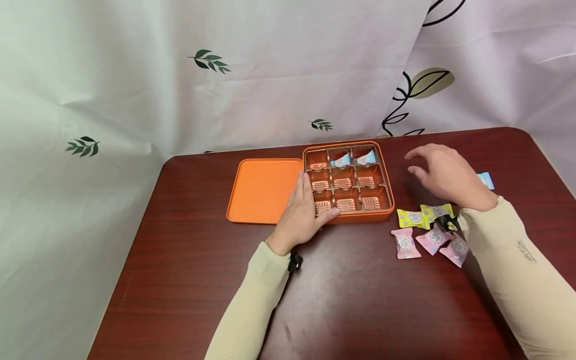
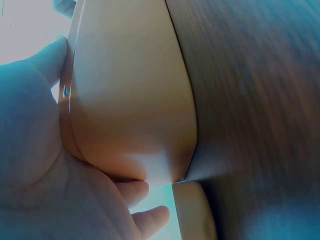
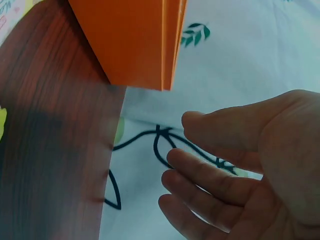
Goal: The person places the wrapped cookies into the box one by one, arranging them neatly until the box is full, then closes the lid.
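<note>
An orange tin stands on the table with a divided copper-coloured tray inside. Blue-wrapped candies lie in its back-middle compartment and back-right compartment. My left hand rests against the tin's front-left corner, fingers straight along the left side and thumb on the front rim. The left wrist view shows that palm close to the tin's smooth wall. My right hand hovers right of the tin, fingers loosely bent and apart, with nothing between them. Another blue candy lies just beyond the right wrist.
The orange lid lies flat, adjoining the tin's left side. Two yellow candies and several pink candies lie right of the tin, partly beside the right sleeve. A patterned white cloth hangs behind the table's back edge.
</note>
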The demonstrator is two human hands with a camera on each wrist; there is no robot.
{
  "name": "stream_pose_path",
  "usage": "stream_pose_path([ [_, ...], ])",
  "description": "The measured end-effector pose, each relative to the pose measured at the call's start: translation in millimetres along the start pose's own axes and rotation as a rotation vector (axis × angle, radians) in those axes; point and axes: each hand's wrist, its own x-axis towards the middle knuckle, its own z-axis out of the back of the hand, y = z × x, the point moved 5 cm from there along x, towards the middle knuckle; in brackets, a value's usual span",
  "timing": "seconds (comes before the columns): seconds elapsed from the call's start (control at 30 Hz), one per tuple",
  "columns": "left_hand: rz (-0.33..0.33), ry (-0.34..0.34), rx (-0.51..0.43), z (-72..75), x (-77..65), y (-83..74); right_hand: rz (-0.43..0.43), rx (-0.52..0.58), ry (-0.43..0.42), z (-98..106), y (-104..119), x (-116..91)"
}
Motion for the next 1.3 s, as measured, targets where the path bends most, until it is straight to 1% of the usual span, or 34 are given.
stream_pose_path([
  [0.17,0.000,0.002,0.008,-0.6,-0.4,-0.1,-0.064,0.022,-0.016,3,-15,-9],
  [0.37,-0.003,0.005,0.010,-1.2,-0.9,-0.7,-0.152,0.060,0.002,3,-31,-21],
  [0.53,-0.004,0.004,0.008,-1.2,-1.0,-1.2,-0.184,0.067,-0.001,3,-41,-31],
  [0.73,-0.003,-0.001,-0.006,-1.1,-0.7,-1.1,-0.227,0.073,0.011,4,-51,-38],
  [0.97,-0.001,-0.002,-0.009,-1.6,-0.4,0.6,-0.271,0.073,0.059,5,-64,-43],
  [1.17,-0.004,0.002,-0.001,-1.0,-0.3,0.8,-0.328,0.072,0.098,4,-77,-45],
  [1.3,-0.005,0.001,0.000,-0.4,0.4,0.6,-0.361,0.053,0.112,5,-83,-48],
])
